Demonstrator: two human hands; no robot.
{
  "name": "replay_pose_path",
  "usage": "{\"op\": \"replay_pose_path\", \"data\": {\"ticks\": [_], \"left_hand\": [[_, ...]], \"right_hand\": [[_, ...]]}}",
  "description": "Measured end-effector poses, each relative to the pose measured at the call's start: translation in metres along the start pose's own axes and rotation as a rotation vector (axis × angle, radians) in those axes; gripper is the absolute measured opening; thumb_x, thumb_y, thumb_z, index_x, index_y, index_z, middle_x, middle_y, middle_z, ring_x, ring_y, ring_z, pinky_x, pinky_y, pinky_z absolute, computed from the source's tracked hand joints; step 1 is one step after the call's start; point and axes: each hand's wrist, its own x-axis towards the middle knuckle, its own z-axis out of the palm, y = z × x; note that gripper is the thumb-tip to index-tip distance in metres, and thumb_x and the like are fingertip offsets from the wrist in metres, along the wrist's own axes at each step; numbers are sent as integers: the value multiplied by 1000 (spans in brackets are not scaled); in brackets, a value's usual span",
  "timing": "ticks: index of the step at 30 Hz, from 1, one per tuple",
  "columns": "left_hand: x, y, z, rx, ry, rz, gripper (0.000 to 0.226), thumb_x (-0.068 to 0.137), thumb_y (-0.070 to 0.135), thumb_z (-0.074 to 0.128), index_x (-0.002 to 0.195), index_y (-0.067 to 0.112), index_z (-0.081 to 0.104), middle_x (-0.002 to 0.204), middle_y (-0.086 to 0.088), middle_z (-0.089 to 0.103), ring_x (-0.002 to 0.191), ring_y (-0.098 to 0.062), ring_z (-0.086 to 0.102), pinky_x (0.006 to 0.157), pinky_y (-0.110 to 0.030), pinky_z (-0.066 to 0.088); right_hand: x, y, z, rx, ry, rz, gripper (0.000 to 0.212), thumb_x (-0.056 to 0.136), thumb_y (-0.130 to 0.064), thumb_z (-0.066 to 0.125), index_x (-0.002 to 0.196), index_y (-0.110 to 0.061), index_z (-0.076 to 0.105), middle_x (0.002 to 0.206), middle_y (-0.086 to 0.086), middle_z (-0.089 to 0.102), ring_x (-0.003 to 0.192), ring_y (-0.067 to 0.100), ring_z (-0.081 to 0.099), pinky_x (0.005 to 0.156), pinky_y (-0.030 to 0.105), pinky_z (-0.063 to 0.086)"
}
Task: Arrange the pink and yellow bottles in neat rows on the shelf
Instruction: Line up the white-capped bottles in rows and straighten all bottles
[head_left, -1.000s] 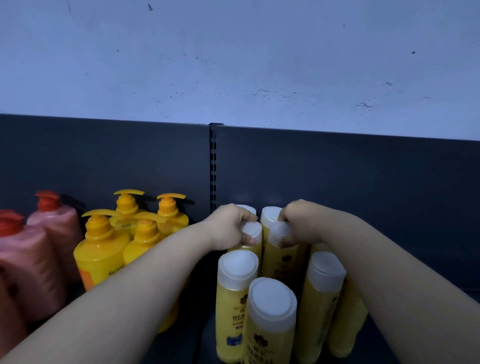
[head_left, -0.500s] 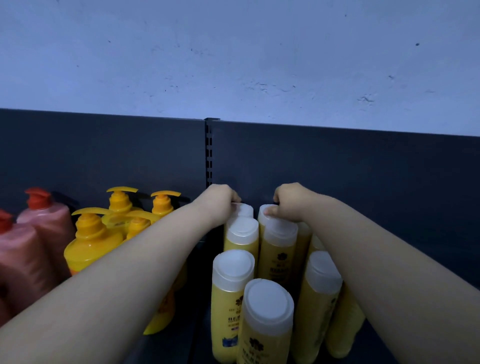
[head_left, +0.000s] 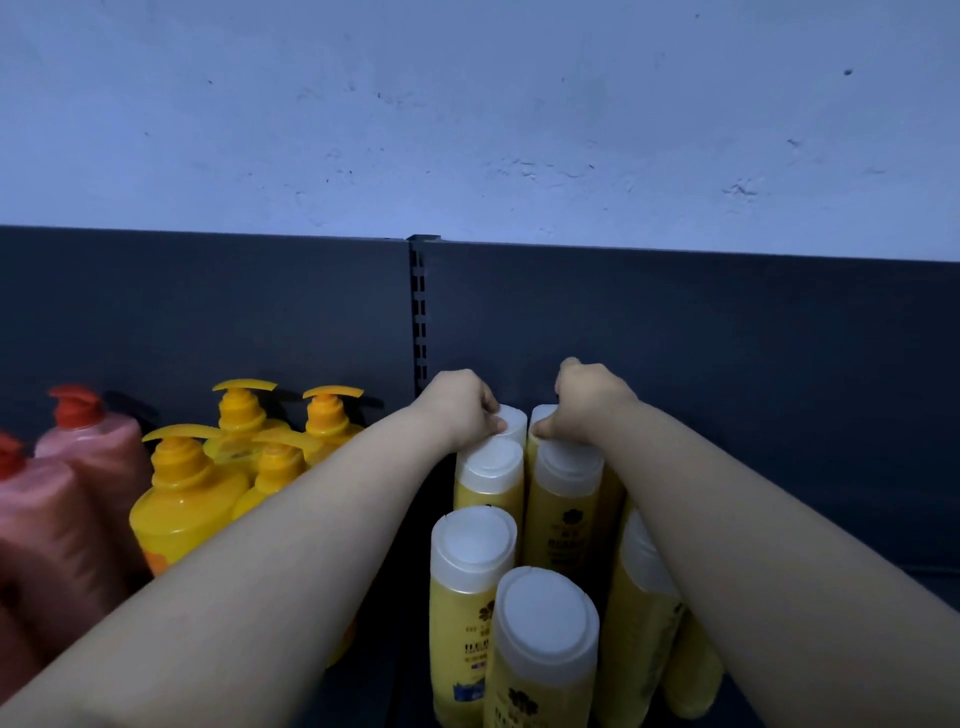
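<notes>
yellow bottles (head_left: 475, 582) upright, clustered, pink bottles (head_left: 57, 525) left

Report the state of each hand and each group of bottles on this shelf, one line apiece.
Left hand, fingers curled, gripping the cap of the rear left bottle.
Right hand, fingers curled, gripping the cap of the rear right bottle.
White-capped yellow bottles, upright, caps on, bunched in loose rows.
Yellow pump bottles, upright, untouched.
Pink pump bottles, upright, untouched, far left.
</notes>
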Motion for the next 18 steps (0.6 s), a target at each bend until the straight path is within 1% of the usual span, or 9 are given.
{"op": "replay_pose_path", "data": {"ticks": [2,5,7,9,11,13,14,16,18], "left_hand": [[-3,-1,0,12,10,-5,38,85,34,67,117,15,65,124,-1,62,114,-17,55,91,-24,44],[-9,-3,-1,34,28,-16,36,85,38,66,115,18,66,120,0,63,110,-16,57,89,-25,46],[-16,-2,-4,65,34,-9,38,84,43,64,116,22,65,124,-1,60,110,-18,56,89,-27,47],[-24,2,-8,112,28,17,45,81,50,65,118,25,63,128,-2,50,111,-21,54,90,-31,47],[-32,5,-12,131,-14,53,57,75,53,70,122,24,60,130,-4,48,114,-22,51,92,-32,46],[-39,9,-14,158,-86,75,67,69,53,74,126,23,56,130,-3,51,115,-21,50,94,-33,46],[-41,11,-13,177,-110,85,68,67,53,76,125,23,56,128,-2,53,112,-20,50,92,-33,47],[-46,15,-9,198,-112,112,62,66,48,79,120,23,59,121,-2,56,100,-18,51,87,-33,49],[-49,15,-6,187,-88,129,57,69,41,79,120,22,59,120,-3,57,100,-19,52,85,-32,50]], "right_hand": [[-2,2,-3,-43,-71,-38,48,73,-44,73,102,-16,47,96,3,55,84,22,57,64,32,50],[-3,2,-7,-138,-141,-100,39,77,-42,71,99,-14,57,98,5,60,89,24,61,71,34,50],[-8,5,-13,-125,-115,-147,30,82,-39,66,96,-13,61,98,6,63,89,24,62,74,35,52],[-17,12,-21,-55,-103,-193,30,82,-42,66,94,-14,63,95,4,65,88,22,62,76,35,52],[-28,20,-28,-76,-195,-213,39,75,-48,72,99,-19,63,98,-2,61,90,18,58,79,33,51],[-36,24,-26,-163,-278,-198,55,68,-50,77,113,-26,55,110,-4,55,96,17,54,83,33,49],[-39,25,-23,-179,-280,-191,62,67,-48,79,119,-28,50,116,-3,52,99,18,53,84,34,49],[-43,23,-15,-189,-251,-197,73,67,-45,80,127,-29,42,124,0,48,102,21,51,84,34,49],[-47,20,-8,-236,-207,-209,77,68,-46,78,131,-26,39,124,1,46,102,22,51,83,36,50]]}}
